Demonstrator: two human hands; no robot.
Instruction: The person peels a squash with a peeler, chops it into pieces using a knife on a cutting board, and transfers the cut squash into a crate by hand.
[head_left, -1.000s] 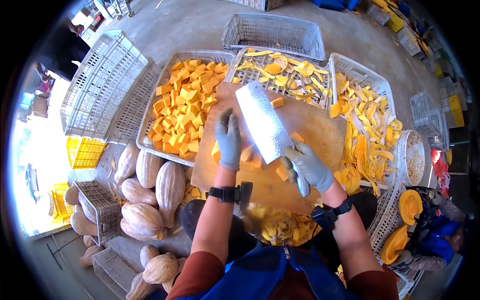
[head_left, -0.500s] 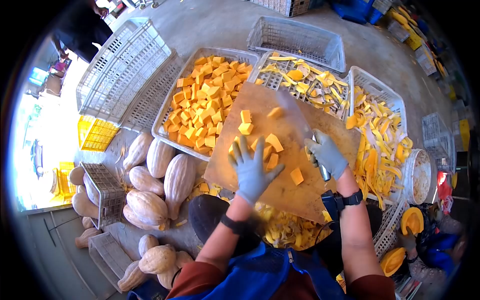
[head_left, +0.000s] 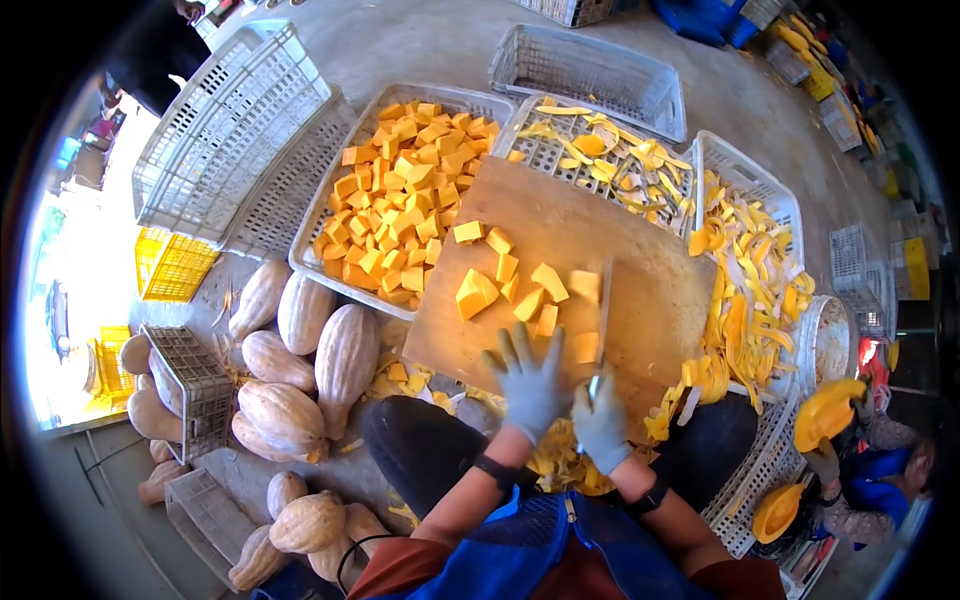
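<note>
My left hand (head_left: 530, 385), in a grey glove, is spread with fingers apart at the near edge of the wooden board (head_left: 640, 240), just below several orange pumpkin pieces (head_left: 476, 294). My gloved right hand (head_left: 600, 418) is wrapped round the handle of a cleaver (head_left: 606, 310). The blade stands edge-down on the board and is seen almost edge-on. Pumpkin pieces (head_left: 585, 286) lie against the blade's left side.
Beyond the board, a crate (head_left: 466, 98) holds pumpkin cubes, and a tray (head_left: 530, 143) and a crate (head_left: 740, 160) hold peelings. Whole pumpkins (head_left: 345, 365) lie at left. At right, another person (head_left: 870, 470) holds a pumpkin half (head_left: 828, 412).
The cleaver has come down from over the board, its blade now upright beside pumpkin pieces. My left hand opened, moved over the pieces, then drew back toward me. The pieces are more spread out.
</note>
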